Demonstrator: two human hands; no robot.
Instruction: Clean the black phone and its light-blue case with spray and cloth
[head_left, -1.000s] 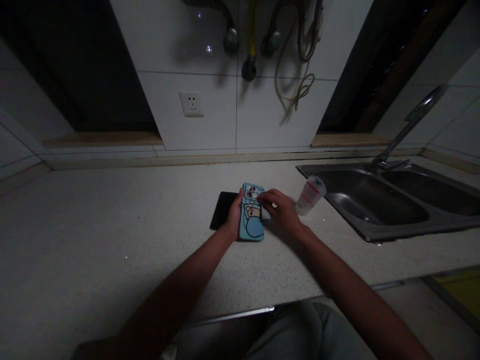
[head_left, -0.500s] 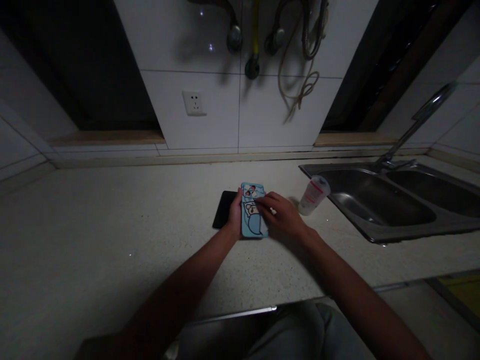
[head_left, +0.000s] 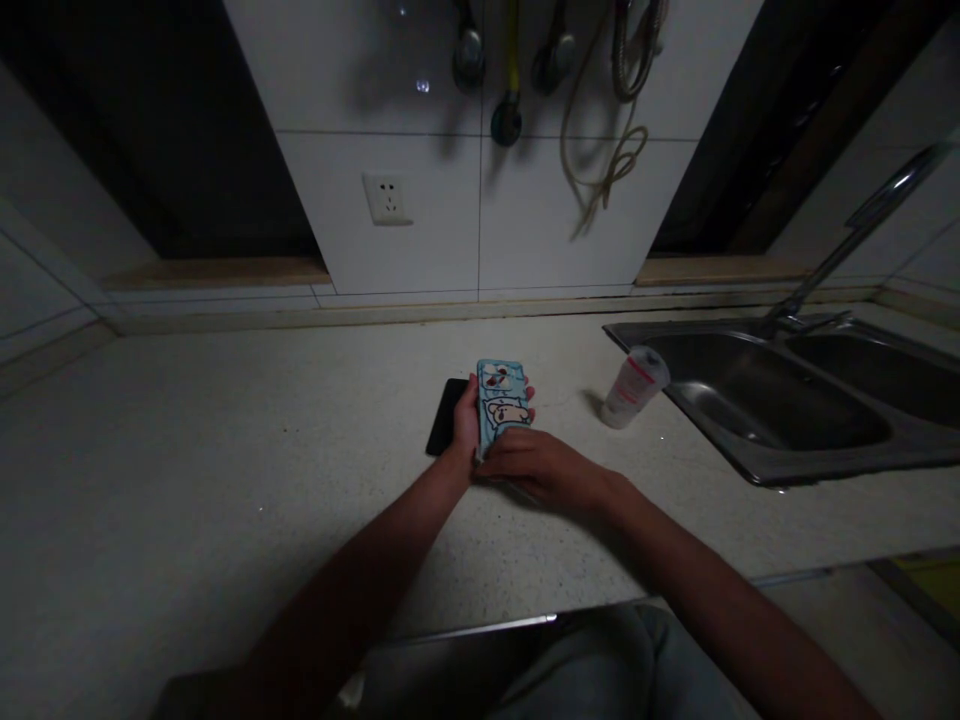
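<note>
My left hand (head_left: 466, 420) is wrapped around a light-blue phone case (head_left: 504, 410) with a cartoon bear on it, its fingertips showing along the right edge. Whether a phone sits inside the case I cannot tell. My right hand (head_left: 544, 468) lies across the case's lower end, fingers bent and pressed together. Anything pinched under those fingers is hidden. A flat black phone-like slab (head_left: 444, 418) rests on the counter, partly behind my left hand. To the right stands a clear plastic cup (head_left: 634, 388) with red print, looking tilted.
The pale speckled counter (head_left: 300, 450) runs to a tiled wall with a power socket (head_left: 387, 200), pipe valves and a hanging cord (head_left: 616, 165). On the right is a steel double sink (head_left: 787, 395) with a tall faucet (head_left: 862, 235).
My right hand has slid from the case's upper right side down to its lower end. A small white bit seen by its fingers before is hidden now. My left hand keeps its hold.
</note>
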